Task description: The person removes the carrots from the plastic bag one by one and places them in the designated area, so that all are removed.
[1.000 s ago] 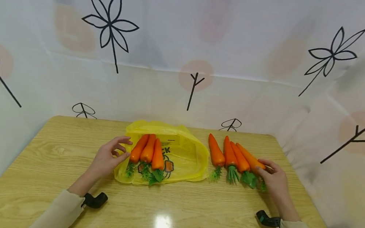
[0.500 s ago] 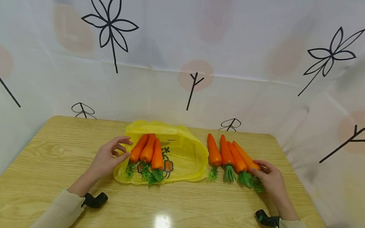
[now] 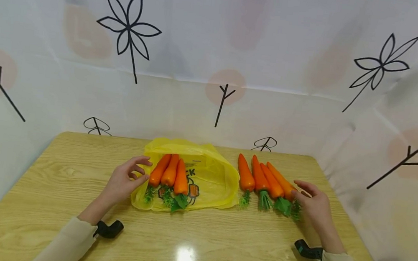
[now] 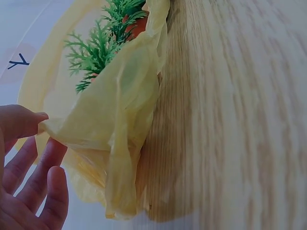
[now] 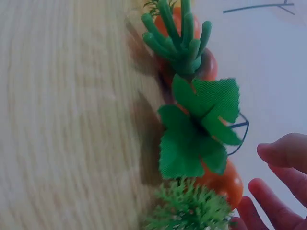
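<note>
Three orange carrots [image 3: 169,175] with green tops lie side by side in the mouth of a yellow plastic bag [image 3: 212,189]. My left hand [image 3: 122,181] pinches the bag's edge between thumb and fingers, as the left wrist view shows on the bag [image 4: 110,110]. Several more carrots [image 3: 260,175] lie in a row to the right of the bag. Beside the rightmost carrot [image 3: 281,177] is my right hand [image 3: 315,204], its fingers loosely bent and holding nothing. In the right wrist view a broad green leaf top [image 5: 199,129] stands in front of the carrots.
The bag and carrots lie on a wooden table [image 3: 145,242]. Behind it and at its sides hangs a white cloth [image 3: 177,110] with plant drawings. A black wrist camera [image 3: 109,229] sits on the left wrist, another camera [image 3: 308,249] on the right.
The right-hand carrots slid slightly left under my right hand, which then drew back a little to the right, away from the outermost carrot. My left hand and the bag stayed still.
</note>
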Tool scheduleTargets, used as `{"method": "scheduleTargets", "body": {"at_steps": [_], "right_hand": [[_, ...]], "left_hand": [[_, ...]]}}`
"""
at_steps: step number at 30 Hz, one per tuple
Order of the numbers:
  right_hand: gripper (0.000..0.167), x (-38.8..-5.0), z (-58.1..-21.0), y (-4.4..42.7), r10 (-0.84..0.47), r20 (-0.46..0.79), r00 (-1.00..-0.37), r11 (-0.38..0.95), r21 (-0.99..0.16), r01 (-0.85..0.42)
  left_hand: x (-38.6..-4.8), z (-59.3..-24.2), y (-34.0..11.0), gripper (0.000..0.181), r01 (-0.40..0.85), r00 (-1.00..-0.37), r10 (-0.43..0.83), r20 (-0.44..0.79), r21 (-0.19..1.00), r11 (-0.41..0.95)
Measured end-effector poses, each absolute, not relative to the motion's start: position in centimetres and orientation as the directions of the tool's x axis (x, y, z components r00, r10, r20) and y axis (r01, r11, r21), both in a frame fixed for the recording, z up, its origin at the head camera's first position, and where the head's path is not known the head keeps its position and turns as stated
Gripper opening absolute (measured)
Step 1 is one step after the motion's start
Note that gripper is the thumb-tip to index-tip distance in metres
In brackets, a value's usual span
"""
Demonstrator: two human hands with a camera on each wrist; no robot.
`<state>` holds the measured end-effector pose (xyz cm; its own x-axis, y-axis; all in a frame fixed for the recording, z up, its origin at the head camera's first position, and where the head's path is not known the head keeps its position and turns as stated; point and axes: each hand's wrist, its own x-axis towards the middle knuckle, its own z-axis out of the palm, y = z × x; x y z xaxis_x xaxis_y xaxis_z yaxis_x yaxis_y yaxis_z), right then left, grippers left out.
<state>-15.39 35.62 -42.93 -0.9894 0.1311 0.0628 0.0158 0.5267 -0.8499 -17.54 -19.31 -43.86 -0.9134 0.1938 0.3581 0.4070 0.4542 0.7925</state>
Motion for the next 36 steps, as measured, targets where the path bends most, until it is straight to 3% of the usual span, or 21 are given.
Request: {"method": "scheduleTargets", "body": {"at_steps": [19, 29, 36], "right_hand": [[0.039, -15.1, -39.8, 30.3, -0.004, 0.266, -0.964, 0.561, -0.797, -0.222], [0.040, -15.6, -39.5, 26.6, -0.123, 0.234, -0.964, 0.485, -0.834, -0.264], [0.035, -15.9, -39.9, 24.0, -0.180, 0.285, -0.942, 0.500, -0.798, -0.337]], "left_hand": [[-17.8, -43.9, -19.4, 0.047, 0.422, -0.906, 0.203, 0.371, 0.778, 0.465], [-17.8, -43.6, -19.4, 0.047, 0.428, -0.904, 0.198, 0.379, 0.782, 0.453], [-17.4, -43.1, -19.0, 0.048, 0.423, -0.905, 0.184, 0.383, 0.772, 0.474]]}}
